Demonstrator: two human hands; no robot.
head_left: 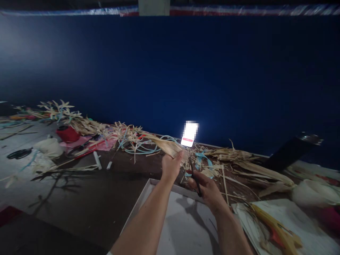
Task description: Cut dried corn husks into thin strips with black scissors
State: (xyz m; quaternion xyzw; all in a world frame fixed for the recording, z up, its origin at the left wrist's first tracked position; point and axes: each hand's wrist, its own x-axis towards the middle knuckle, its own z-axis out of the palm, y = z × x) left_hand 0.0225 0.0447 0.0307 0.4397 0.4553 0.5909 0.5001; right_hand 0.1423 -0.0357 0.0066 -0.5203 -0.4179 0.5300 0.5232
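My left hand [171, 168] is closed around a dry corn husk [166, 146], a broad pale strip that reaches up and left from my fingers. Just to its right, my right hand [205, 189] grips a pair of scissors [195, 175] with dark handles, the blades pointing away from me. Those blades are beside the near end of the husk; whether they touch it I cannot tell. Behind both hands a phone [187, 141] with a bright screen leans at the back of the table. Small husk scraps [216, 169] and a light blue ribbon [200, 159] lie around the scissors.
A shallow white box [183, 226] lies under my forearms. More husks [265, 171] and a dark bottle [287, 152] are at right, near a yellow glue gun [276, 225]. Husk flowers [60, 109], a red spool [67, 134] and blue cord [140, 147] lie left, before a dark blue wall [159, 71].
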